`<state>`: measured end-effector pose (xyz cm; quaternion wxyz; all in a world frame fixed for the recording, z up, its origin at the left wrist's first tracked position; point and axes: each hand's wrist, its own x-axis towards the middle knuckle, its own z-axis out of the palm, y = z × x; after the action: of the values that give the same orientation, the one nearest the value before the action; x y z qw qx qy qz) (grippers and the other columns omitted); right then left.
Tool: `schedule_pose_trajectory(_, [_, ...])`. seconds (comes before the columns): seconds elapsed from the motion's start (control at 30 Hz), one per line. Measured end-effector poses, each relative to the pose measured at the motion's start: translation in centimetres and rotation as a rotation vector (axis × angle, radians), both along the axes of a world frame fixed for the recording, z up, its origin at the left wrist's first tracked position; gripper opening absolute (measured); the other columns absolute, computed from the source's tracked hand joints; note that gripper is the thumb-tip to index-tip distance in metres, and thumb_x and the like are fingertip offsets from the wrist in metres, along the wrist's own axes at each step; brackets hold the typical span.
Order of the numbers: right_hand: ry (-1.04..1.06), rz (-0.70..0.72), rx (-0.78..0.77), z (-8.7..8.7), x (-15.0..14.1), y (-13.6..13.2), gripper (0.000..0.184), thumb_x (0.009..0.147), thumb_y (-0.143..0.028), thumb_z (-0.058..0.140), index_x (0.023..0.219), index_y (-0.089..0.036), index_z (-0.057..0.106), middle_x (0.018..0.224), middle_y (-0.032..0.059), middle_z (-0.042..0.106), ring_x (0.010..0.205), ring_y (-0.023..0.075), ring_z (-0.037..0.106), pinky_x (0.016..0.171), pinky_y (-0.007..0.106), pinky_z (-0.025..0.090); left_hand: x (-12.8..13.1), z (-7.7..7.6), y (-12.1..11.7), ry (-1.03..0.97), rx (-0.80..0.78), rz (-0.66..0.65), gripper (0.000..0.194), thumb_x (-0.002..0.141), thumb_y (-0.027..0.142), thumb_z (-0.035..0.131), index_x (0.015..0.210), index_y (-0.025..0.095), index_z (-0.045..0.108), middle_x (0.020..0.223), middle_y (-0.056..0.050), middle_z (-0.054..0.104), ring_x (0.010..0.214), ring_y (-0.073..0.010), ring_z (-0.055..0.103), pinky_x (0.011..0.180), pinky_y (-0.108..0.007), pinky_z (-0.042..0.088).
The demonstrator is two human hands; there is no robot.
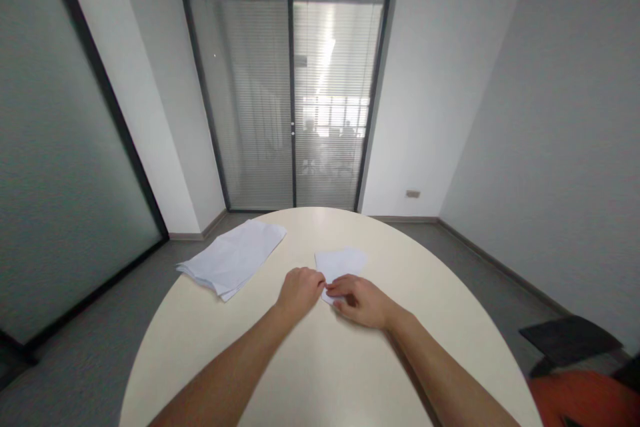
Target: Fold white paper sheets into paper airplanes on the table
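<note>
A small piece of white paper lies on the round cream table, partly covered by both hands. My left hand is closed at the paper's left edge, its thumb and fingers pinched together there. From the other side, my right hand bends its fingers over the lower part of the sheet, fingertips close to those of my left hand. Whether the near edge is folded is hidden beneath the fingers.
A stack of white paper sheets rests at the table's left edge, its corner overhanging. At the lower right stand a dark chair and a red-orange seat. Beyond the table is a glass door with blinds.
</note>
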<state>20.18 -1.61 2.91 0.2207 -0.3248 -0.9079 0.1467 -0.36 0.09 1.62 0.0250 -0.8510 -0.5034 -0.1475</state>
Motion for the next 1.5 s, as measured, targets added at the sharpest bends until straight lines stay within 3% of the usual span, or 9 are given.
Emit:
schedule_pose_trajectory(0.23, [-0.045,-0.233,0.079,-1.3,2.0,1.5,0.036,0.096,-0.034,0.048,0.120,-0.020,0.071,0.124,0.0100,0.070,0.118,0.0246,0.062,0.106,0.040,0.044,0.3,0.7,-1.2,0.062,0.063,-0.030,0.040,0.100,0.043,0.042,0.093,0.019,0.073,0.096,-0.010,0.071,0.092,-0.0247,0.063,0.082,-0.037,0.045])
schedule_pose_trajectory(0.33, [-0.089,-0.250,0.117,-1.3,2.4,1.7,0.038,0.094,-0.034,0.050,0.124,-0.020,0.069,0.127,0.0111,0.068,0.119,0.0263,0.061,0.106,0.042,0.043,0.3,0.5,-1.1,0.059,0.071,-0.004,0.042,0.101,0.042,0.040,0.092,0.017,0.073,0.096,-0.011,0.072,0.092,-0.0253,0.063,0.082,-0.038,0.045])
schedule_pose_trajectory(0.63, [-0.080,-0.106,0.111,0.0,0.8,0.5,0.031,0.090,-0.028,0.055,0.114,-0.023,0.074,0.120,0.0088,0.071,0.112,0.0245,0.063,0.102,0.038,0.045,0.3,0.3,-0.8,0.010,0.108,0.133,0.044,0.102,0.040,0.035,0.095,0.015,0.069,0.097,-0.014,0.072,0.102,-0.0304,0.057,0.083,-0.042,0.042])
schedule_pose_trajectory(0.77, [-0.054,-0.067,0.107,-0.2,0.8,0.6,0.033,0.090,-0.025,0.055,0.117,-0.021,0.072,0.121,0.0094,0.071,0.113,0.0244,0.063,0.103,0.039,0.045,0.4,0.1,-0.7,0.020,0.120,0.135,0.041,0.101,0.039,0.036,0.098,0.013,0.068,0.099,-0.014,0.071,0.103,-0.0310,0.056,0.086,-0.044,0.041])
schedule_pose_trajectory(1.0, [-0.036,-0.029,0.062,-0.3,0.8,0.5,0.035,0.088,-0.021,0.055,0.119,-0.023,0.071,0.124,0.0064,0.070,0.115,0.0233,0.061,0.100,0.037,0.047,0.4,-0.5,-0.6,0.049,0.117,0.128,0.040,0.098,0.036,0.044,0.125,0.010,0.058,0.112,-0.015,0.068,0.104,-0.0301,0.058,0.088,-0.043,0.043])
schedule_pose_trajectory(1.17, [-0.044,-0.044,0.035,-0.3,0.6,0.4,0.035,0.087,-0.023,0.056,0.118,-0.022,0.071,0.123,0.0067,0.070,0.114,0.0231,0.061,0.101,0.036,0.046,0.4,-0.5,-0.5,0.097,0.087,0.134,0.032,0.097,0.032,0.047,0.118,0.013,0.061,0.118,-0.015,0.065,0.108,-0.0296,0.057,0.091,-0.043,0.043])
schedule_pose_trajectory(1.33, [-0.051,-0.243,0.021,-0.3,0.7,0.6,0.030,0.092,-0.028,0.050,0.111,-0.024,0.073,0.114,0.0043,0.074,0.108,0.0208,0.064,0.096,0.032,0.046,0.3,-0.5,-0.4,0.131,0.070,0.130,0.032,0.099,0.030,0.045,0.122,0.015,0.061,0.120,-0.014,0.064,0.110,-0.0285,0.056,0.089,-0.041,0.046])
schedule_pose_trajectory(1.5, [-0.103,-0.661,0.057,-0.5,2.3,1.7,0.032,0.094,-0.031,0.045,0.107,-0.022,0.073,0.107,0.0068,0.074,0.102,0.0233,0.064,0.087,0.033,0.047,0.3,-0.6,-0.2,0.128,0.045,0.126,0.033,0.099,0.032,0.044,0.122,0.015,0.060,0.122,-0.014,0.063,0.112,-0.0276,0.055,0.086,-0.039,0.049])
